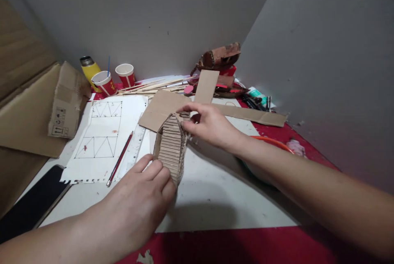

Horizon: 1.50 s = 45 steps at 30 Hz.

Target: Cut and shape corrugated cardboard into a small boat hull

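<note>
A boat-shaped piece of corrugated cardboard, its ribbed inner face showing and a low wall around the edge, is held above the white sheet. My left hand is closed around its near left side, with the thumb hidden. At the far right end of the piece, my right hand pinches a small strip of corrugated cardboard between thumb and fingers. Whether that strip is joined to the wall I cannot tell. Just behind lies a flat cardboard square.
Left are a drawing sheet, a pencil, a clear ruler, a phone and a cardboard box. Paper cups, a yellow bottle and wooden sticks stand behind. Cardboard strips lie right.
</note>
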Each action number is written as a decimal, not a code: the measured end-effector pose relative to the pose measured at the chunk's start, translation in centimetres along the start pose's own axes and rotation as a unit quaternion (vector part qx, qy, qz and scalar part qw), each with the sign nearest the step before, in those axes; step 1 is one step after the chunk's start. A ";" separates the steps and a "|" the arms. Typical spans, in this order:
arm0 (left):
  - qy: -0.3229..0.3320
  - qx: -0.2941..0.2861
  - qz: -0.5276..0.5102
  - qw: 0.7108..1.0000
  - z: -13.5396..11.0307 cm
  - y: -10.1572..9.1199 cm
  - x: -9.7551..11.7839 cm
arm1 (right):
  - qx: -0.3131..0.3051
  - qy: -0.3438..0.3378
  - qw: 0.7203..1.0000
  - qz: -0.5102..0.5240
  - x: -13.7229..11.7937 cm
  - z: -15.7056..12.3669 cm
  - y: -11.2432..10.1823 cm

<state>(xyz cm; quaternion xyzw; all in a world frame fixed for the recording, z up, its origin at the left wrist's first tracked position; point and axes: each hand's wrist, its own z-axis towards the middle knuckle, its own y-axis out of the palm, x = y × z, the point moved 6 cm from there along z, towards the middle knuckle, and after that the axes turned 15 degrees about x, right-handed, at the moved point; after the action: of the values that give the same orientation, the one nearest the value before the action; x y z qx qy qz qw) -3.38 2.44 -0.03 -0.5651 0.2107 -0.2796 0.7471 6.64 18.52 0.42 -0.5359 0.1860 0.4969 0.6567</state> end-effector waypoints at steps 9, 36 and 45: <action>-0.003 -0.005 0.012 1.000 0.2 0.6 -0.2 | -0.061 0.210 0.970 0.108 1.3 -0.8 1.2; 0.029 0.054 -0.005 0.998 -0.4 0.3 -0.3 | -0.129 0.176 0.974 0.064 2.0 0.3 4.5; -0.038 0.040 -0.174 0.983 -0.6 -1.0 -2.6 | -0.141 0.193 0.970 0.040 2.4 0.1 4.8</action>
<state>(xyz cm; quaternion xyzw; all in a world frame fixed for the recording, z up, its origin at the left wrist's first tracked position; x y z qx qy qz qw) -5.90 3.44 0.78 -0.5725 0.0697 -0.3920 0.7168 3.62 19.34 -3.92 -0.7008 0.2585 0.4310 0.5062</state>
